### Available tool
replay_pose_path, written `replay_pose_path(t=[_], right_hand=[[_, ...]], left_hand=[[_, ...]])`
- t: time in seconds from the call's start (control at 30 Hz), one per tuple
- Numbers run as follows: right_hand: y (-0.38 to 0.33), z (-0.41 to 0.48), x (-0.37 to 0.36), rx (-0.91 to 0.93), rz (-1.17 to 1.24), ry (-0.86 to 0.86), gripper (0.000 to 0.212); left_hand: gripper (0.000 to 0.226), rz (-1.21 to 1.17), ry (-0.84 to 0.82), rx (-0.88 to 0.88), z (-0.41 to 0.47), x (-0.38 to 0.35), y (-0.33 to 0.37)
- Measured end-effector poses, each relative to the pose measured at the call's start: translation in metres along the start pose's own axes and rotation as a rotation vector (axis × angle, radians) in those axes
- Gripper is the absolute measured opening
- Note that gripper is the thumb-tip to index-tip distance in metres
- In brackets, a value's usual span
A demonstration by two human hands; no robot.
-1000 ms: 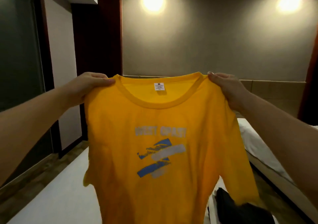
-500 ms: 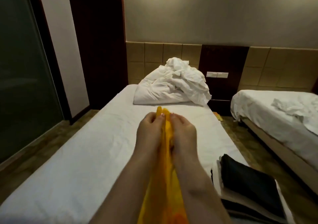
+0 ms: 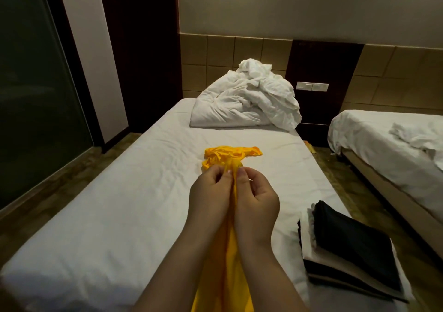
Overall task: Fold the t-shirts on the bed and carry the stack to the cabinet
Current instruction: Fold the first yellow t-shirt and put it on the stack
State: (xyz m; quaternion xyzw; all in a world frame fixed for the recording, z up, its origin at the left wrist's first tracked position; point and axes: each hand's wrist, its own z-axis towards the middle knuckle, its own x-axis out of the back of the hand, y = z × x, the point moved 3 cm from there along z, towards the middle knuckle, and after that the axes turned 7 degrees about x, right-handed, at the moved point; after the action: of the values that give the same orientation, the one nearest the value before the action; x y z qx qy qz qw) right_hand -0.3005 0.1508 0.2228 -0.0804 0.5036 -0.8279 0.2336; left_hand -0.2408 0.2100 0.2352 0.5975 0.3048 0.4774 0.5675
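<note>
White-sheeted bed (image 3: 107, 203) bearing yellow t-shirt (image 3: 230, 154), bunched at far end, pinched by left hand (image 3: 211, 199) and right hand (image 3: 256, 201) side by side; folded t-shirt stack (image 3: 354, 247) near right edge.

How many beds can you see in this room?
2. One bed runs straight ahead, carrying the yellow t-shirt, the folded stack and a crumpled white duvet; the other bed stands to its right, across the floor gap. Others could lie outside the view.
</note>
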Motion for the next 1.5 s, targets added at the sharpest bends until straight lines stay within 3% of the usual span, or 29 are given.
replay_pose_path(t=[0.23, 0.3, 0.4, 0.5, 0.6, 0.73, 0.87, 0.97, 1.07, 1.17, 1.27, 1.5], right_hand=[[0.004, 0.0, 0.001, 0.031, 0.006, -0.215, 0.028], [0.005, 0.003, 0.003, 0.003, 0.028, -0.326, 0.033], [-0.004, 0.016, 0.011, -0.062, 0.084, -0.448, 0.018], [-0.014, 0.043, 0.015, 0.126, -0.107, -0.356, 0.008], [-0.032, 0.075, 0.001, 0.197, -0.202, -0.484, 0.05], [-0.072, 0.106, -0.016, 0.191, -0.126, -0.719, 0.019], [-0.11, 0.136, -0.023, 0.324, -0.14, -0.666, 0.01], [-0.142, 0.158, -0.029, 0.56, -0.301, -0.597, 0.015], [-0.175, 0.181, -0.033, 0.747, -0.424, -0.51, 0.023], [-0.199, 0.197, -0.034, 0.875, -0.565, -0.446, 0.03], [-0.21, 0.209, -0.032, 0.879, -0.603, -0.413, 0.035], [-0.21, 0.215, -0.021, 0.857, -0.57, -0.4, 0.039]], left_hand=[[0.038, -0.031, -0.033, -0.022, -0.001, 0.007, 0.003], [0.031, -0.016, -0.063, -0.021, 0.003, 0.01, 0.003], [0.023, -0.008, -0.126, -0.036, 0.012, 0.016, 0.009], [0.025, 0.023, -0.183, -0.148, 0.02, 0.019, 0.031], [0.025, 0.011, -0.225, -0.248, 0.033, 0.023, 0.062], [0.025, 0.014, -0.258, -0.384, 0.05, 0.037, 0.103], [0.018, 0.06, -0.308, -0.433, 0.062, 0.051, 0.142], [0.008, 0.097, -0.297, -0.471, 0.068, 0.062, 0.171], [0.025, 0.219, -0.221, -0.517, 0.069, 0.073, 0.196], [0.026, 0.369, -0.149, -0.553, 0.065, 0.078, 0.208], [0.014, 0.316, -0.207, -0.52, 0.063, 0.079, 0.204], [0.032, 0.36, -0.199, -0.42, 0.071, 0.065, 0.155]])
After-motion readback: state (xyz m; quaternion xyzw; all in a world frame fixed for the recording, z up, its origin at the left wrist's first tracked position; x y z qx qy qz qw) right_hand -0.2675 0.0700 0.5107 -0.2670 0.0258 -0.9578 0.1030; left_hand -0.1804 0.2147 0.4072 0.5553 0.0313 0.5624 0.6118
